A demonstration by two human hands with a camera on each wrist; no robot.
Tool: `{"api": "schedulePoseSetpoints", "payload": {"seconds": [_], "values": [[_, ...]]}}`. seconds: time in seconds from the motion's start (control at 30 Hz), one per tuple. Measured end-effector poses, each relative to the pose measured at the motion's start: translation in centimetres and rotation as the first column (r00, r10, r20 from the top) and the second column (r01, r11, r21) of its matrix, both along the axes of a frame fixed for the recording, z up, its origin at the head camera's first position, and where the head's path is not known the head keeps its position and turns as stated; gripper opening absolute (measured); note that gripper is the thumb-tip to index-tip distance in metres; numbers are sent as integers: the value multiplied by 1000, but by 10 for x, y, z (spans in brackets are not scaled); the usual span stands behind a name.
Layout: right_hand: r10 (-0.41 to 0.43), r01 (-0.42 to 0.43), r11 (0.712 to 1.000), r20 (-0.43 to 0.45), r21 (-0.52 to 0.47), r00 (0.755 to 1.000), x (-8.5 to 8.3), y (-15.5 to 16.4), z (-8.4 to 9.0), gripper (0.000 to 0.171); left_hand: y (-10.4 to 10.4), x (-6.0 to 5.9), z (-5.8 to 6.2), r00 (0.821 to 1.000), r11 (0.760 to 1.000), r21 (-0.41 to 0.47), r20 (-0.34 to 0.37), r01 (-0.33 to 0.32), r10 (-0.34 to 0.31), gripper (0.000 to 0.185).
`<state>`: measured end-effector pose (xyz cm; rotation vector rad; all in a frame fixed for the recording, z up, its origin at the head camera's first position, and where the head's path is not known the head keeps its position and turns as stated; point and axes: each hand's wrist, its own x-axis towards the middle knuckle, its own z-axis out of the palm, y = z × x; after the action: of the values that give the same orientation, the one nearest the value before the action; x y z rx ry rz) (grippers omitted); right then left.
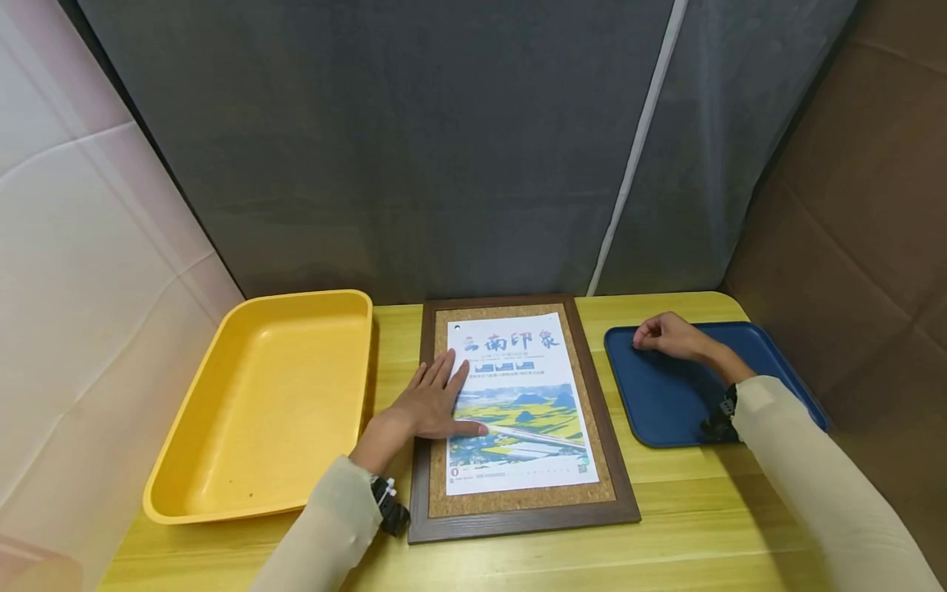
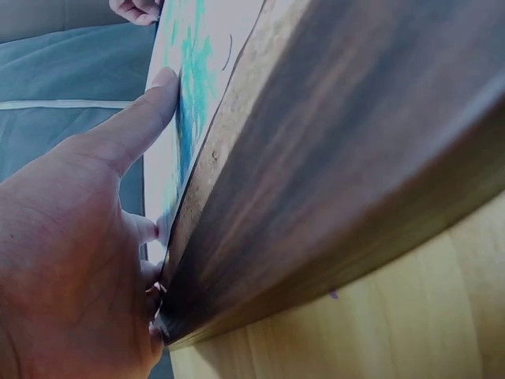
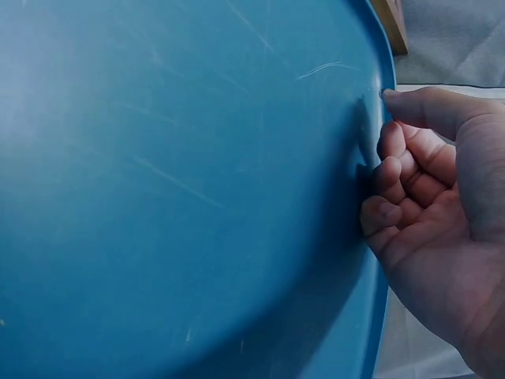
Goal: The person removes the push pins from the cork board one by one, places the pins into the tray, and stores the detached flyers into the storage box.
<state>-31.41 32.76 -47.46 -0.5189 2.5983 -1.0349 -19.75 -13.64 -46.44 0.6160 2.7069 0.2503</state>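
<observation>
My left hand [image 1: 435,404] lies spread on the left side of a white poster [image 1: 518,485] with a blue and yellow landscape and large blue lettering. The poster lies on a cork board [image 1: 602,481] in a dark brown wooden frame. A small dark round pin [image 1: 457,327] sits at its top left corner. My right hand [image 1: 672,336] is over the far left part of a blue tray [image 1: 669,411], fingers curled and thumb tip brought in. At that thumb tip a tiny shiny thing [image 3: 384,93] shows in the right wrist view; its kind I cannot tell.
A deep yellow tray [image 1: 281,403] stands left of the board on the wooden table [image 1: 688,510]. Behind the table rises a dark grey curtain [image 1: 370,148]. A pale sheet [image 1: 81,271] bounds the left, a brown one [image 1: 858,214] the right.
</observation>
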Motion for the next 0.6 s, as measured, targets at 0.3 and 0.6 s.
{"api": "schedulePoseSetpoints", "payload": {"seconds": [0.3,0.6], "values": [[-14,14,1000,-8,25,1000,-2,2,-1,12,2,-6,0,1000,1000,-13,5,-13,13,117],[-25,26,998,-12,52,1000,-3,2,-3,10,2,-11,0,1000,1000,-17,1,-19,19,116]]}}
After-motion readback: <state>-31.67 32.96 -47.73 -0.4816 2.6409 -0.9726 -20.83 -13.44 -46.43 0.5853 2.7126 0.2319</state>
